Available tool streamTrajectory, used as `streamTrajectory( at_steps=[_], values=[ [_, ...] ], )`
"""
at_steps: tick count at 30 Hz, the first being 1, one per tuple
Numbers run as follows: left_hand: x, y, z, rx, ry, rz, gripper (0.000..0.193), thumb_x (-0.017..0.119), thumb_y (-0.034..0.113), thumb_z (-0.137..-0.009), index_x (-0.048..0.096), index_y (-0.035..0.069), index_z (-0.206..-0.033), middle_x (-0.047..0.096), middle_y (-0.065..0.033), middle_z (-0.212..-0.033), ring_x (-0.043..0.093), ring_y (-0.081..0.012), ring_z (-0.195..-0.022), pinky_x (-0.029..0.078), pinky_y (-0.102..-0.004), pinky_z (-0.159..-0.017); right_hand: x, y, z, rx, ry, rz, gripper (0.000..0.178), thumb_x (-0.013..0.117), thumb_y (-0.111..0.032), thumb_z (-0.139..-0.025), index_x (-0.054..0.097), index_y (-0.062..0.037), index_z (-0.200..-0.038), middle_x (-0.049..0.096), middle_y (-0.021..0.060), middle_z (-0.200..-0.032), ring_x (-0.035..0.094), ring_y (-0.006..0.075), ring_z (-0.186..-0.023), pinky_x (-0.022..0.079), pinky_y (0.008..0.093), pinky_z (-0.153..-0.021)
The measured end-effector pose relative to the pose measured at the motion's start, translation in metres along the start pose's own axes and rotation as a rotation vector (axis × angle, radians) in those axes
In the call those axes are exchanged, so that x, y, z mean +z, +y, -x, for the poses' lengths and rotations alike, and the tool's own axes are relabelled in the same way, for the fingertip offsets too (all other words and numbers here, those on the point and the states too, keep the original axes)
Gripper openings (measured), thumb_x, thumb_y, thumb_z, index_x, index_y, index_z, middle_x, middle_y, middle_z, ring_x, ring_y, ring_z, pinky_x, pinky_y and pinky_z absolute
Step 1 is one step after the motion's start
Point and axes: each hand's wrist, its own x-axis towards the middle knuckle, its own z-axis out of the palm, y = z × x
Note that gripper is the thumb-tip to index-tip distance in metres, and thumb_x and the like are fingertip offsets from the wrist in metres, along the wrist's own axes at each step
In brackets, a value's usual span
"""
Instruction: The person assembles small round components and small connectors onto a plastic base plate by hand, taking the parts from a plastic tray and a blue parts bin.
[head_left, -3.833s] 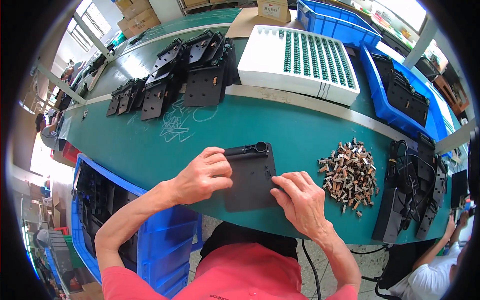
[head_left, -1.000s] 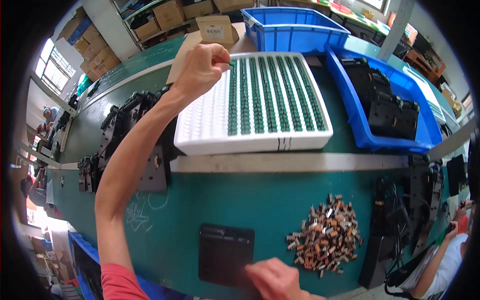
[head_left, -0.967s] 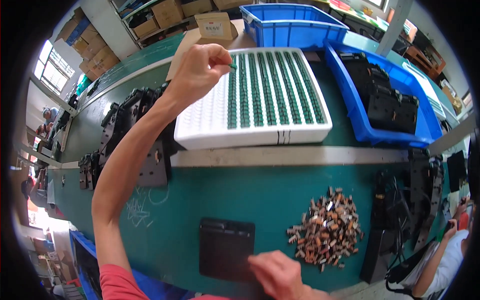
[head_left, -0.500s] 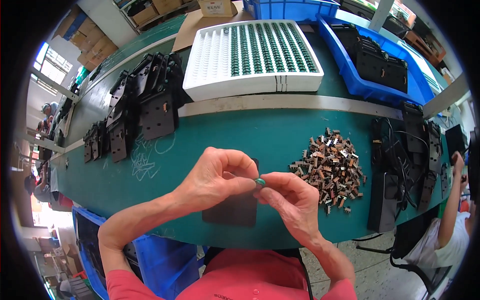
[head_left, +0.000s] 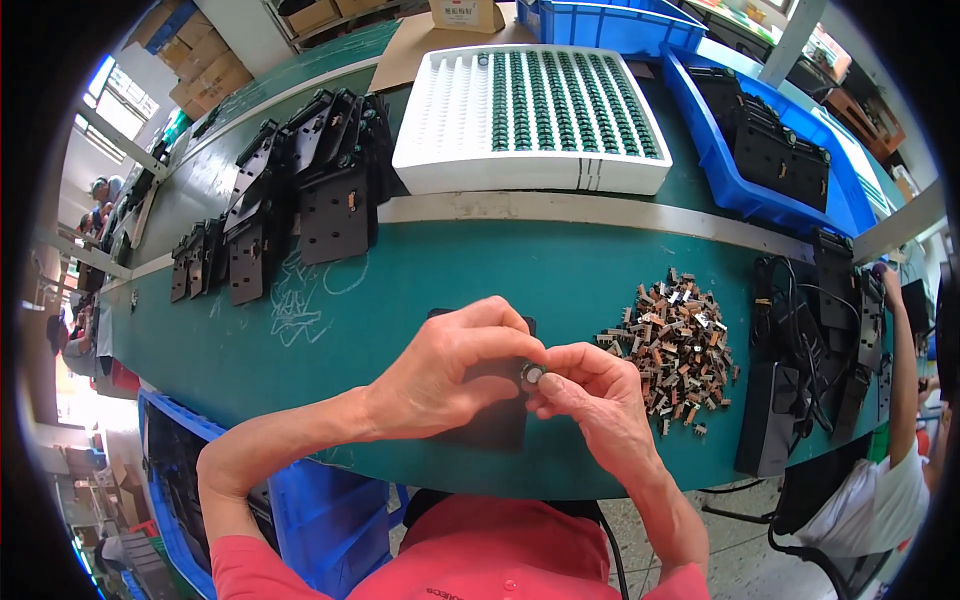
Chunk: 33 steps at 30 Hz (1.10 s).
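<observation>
Between thumb and index finger, my right hand (head_left: 597, 400) pinches a small round green part with a silvery face (head_left: 533, 374). My left hand (head_left: 465, 370) is just to its left, thumb and index finger apart, the index fingertip close against the right fingers. Whether that fingertip touches the part, I cannot tell. Below both hands a flat dark plate (head_left: 495, 430) lies on the green table (head_left: 440, 265), partly covered by them. A heap of small metal-and-brown slide-switch-like pieces (head_left: 680, 350) lies right of my right hand.
A white foam tray (head_left: 530, 178) holds rows of green round parts at the back. Black bracketed plates (head_left: 335, 220) stack at left; more fill a blue bin (head_left: 720, 180). At right lie a black power adapter (head_left: 768, 420) and cables. A co-worker's arm (head_left: 903, 370) reaches in there.
The left thumb and index finger have parted from the green part, which stays in my right hand and now turns its silvery face up. The whole view has shifted slightly.
</observation>
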Motion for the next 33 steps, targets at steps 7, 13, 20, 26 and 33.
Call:
streamTrajectory(
  at_steps=[7,13,20,26,33],
  values=[
    [-0.003,-0.013,0.003,0.123,-0.086,-0.06,0.038,0.067,-0.009,-0.071,0.068,0.006,-0.106,0.056,-0.0085,-0.098,0.058,-0.022,-0.085,0.05,-0.0326,-0.071,-0.005,-0.003,-0.001,0.065,-0.066,0.102,0.025,0.062,-0.015,-0.092,0.062,0.0019,-0.11,0.067,0.0074,-0.094,0.065,0.0129,-0.082,0.054,0.0254,-0.075],
    [-0.006,-0.008,0.001,0.213,-0.236,-0.182,0.036,0.067,-0.007,-0.074,0.068,0.009,-0.106,0.054,-0.008,-0.093,0.057,-0.0213,-0.082,0.05,-0.0317,-0.065,-0.008,-0.003,0.002,0.087,-0.173,0.16,0.024,0.063,-0.014,-0.092,0.062,0.003,-0.109,0.066,0.0066,-0.093,0.064,0.0123,-0.082,0.053,0.0251,-0.075],
    [-0.007,-0.013,0.005,0.212,-0.278,-0.174,0.032,0.069,-0.005,-0.073,0.067,0.007,-0.102,0.053,-0.0085,-0.093,0.057,-0.0219,-0.082,0.05,-0.0323,-0.066,-0.005,-0.002,0.0,0.13,-0.174,0.113,0.025,0.063,-0.009,-0.091,0.06,0.0029,-0.112,0.067,0.0088,-0.099,0.065,0.014,-0.085,0.054,0.0265,-0.077],
    [-0.011,-0.011,0.003,0.249,-0.168,-0.291,0.03,0.071,-0.005,-0.067,0.067,0.005,-0.095,0.053,-0.0071,-0.091,0.057,-0.0231,-0.085,0.049,-0.034,-0.069,-0.005,-0.002,0.0,0.11,-0.077,0.104,0.027,0.063,-0.009,-0.09,0.058,0.0023,-0.115,0.067,0.0091,-0.099,0.065,0.0137,-0.086,0.054,0.0262,-0.077],
    [-0.033,-0.032,-0.007,0.022,0.156,-0.337,0.024,0.07,-0.005,-0.068,0.066,0.003,-0.09,0.054,-0.0074,-0.087,0.057,-0.0242,-0.081,0.048,-0.0346,-0.069,-0.007,0.002,0.003,0.062,0.018,0.127,0.024,0.066,-0.007,-0.088,0.061,0.0008,-0.11,0.067,0.0076,-0.092,0.065,0.0119,-0.08,0.053,0.0236,-0.072]
  ],
)
